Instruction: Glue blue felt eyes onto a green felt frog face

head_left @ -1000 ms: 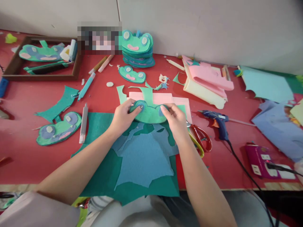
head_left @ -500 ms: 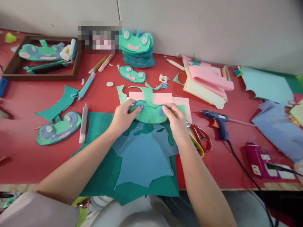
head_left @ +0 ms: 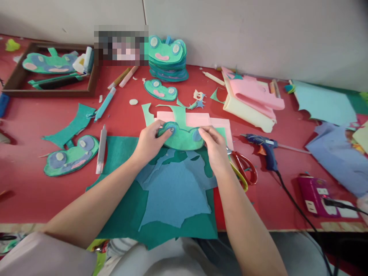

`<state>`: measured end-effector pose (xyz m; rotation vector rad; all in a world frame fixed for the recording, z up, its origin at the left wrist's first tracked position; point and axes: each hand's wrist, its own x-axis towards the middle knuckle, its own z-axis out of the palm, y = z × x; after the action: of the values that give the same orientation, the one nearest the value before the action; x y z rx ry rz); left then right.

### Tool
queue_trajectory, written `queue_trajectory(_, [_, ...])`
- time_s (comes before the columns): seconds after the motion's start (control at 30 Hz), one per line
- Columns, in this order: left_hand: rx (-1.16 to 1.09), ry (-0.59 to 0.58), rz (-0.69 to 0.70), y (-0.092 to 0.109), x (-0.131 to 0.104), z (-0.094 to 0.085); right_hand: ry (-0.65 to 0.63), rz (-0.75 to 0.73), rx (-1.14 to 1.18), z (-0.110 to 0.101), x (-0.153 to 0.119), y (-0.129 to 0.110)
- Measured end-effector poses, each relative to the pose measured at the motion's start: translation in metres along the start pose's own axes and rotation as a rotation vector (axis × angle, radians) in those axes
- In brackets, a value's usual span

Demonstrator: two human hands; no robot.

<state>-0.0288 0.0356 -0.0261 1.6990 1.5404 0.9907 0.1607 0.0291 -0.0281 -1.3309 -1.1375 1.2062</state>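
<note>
Clamping a green frog face (head_left: 183,140) at both ends, between thumb and fingers of the left hand (head_left: 150,140) and of the right hand (head_left: 215,142), with the hands apart and the piece spanning the gap. Pressing one thumb onto the left blue disc (head_left: 172,126) and resting the other at the edge of the right blue disc (head_left: 196,135), presumably for holding both flat. Leaving the centre uncovered, probably for checking alignment. Working over a blue sheet (head_left: 176,191) and a dark green sheet (head_left: 120,214), overlapping on the bench (head_left: 276,211) on the near side of the hands; whether touching them, impossible to tell. Having pink sheets (head_left: 201,116) just beyond the hands, partly under a light green offcut (head_left: 178,117). Having scissors (head_left: 246,158) just right of the right hand and a glue gun (head_left: 267,151) farther right, nozzle toward the hands, apparently for easy reach. Storing a stack of frog pieces (head_left: 167,57) well beyond the hands, near the wall (head_left: 218,30), likely for saving working space.
</note>
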Motion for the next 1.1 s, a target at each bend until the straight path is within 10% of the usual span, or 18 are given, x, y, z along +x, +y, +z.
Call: queue_trajectory(1.1, [-0.027,-0.009,-0.014,-0.0007,0.0003,0.0011,-0.048,-0.036,-0.015,0.0014,0.0002,0.0025])
